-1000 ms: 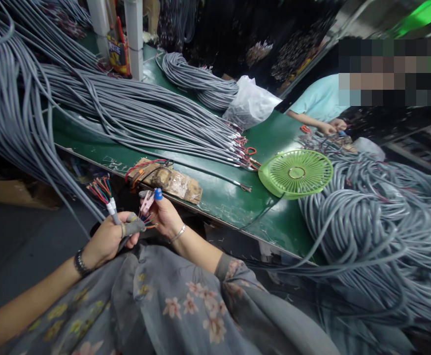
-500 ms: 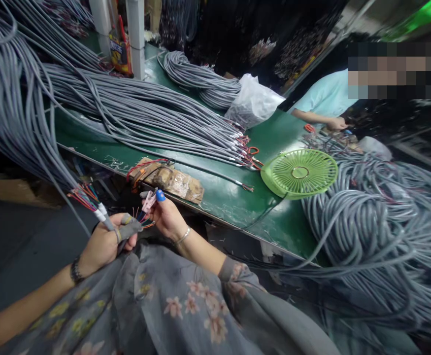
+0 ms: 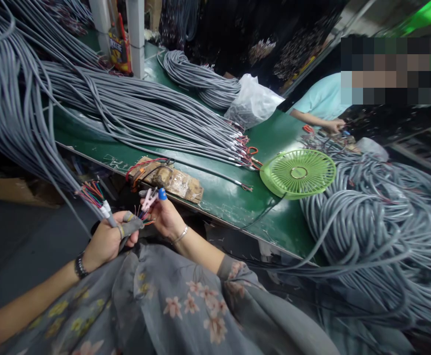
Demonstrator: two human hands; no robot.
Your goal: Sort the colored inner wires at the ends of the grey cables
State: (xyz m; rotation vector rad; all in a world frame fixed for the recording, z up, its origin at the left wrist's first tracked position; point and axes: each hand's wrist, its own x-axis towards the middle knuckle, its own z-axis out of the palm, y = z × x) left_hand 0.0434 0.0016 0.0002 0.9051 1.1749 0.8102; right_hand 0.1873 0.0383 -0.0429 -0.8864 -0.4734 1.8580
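My left hand (image 3: 106, 242), with grey covers on its finger and thumb, is closed around grey cables (image 3: 111, 221). White bands (image 3: 105, 209) and fanned coloured wire ends (image 3: 91, 191) stick out past its far side. Thin coloured wires (image 3: 147, 221) also come out between my two hands. My right hand (image 3: 168, 219), a blue cover (image 3: 162, 194) on the thumb, pinches a pale pink clip-like piece (image 3: 149, 199) at these wires. Its fingertips are partly hidden, so the exact contact cannot be made out. Both hands are above my lap, just off the bench edge.
On the green bench (image 3: 215, 190) lie a wooden block (image 3: 183, 186) with wires, a long bundle of grey cables (image 3: 156, 113), a green fan (image 3: 299, 172) and a plastic bag (image 3: 254, 101). Cable coils (image 3: 378, 227) heap up at right. A co-worker's hand (image 3: 334, 125) is beyond the fan.
My left hand has shifted slightly right, and the coloured wire ends beyond it have swung a little right. The pink piece has turned slightly in my right hand. The co-worker's hand has moved slightly left.
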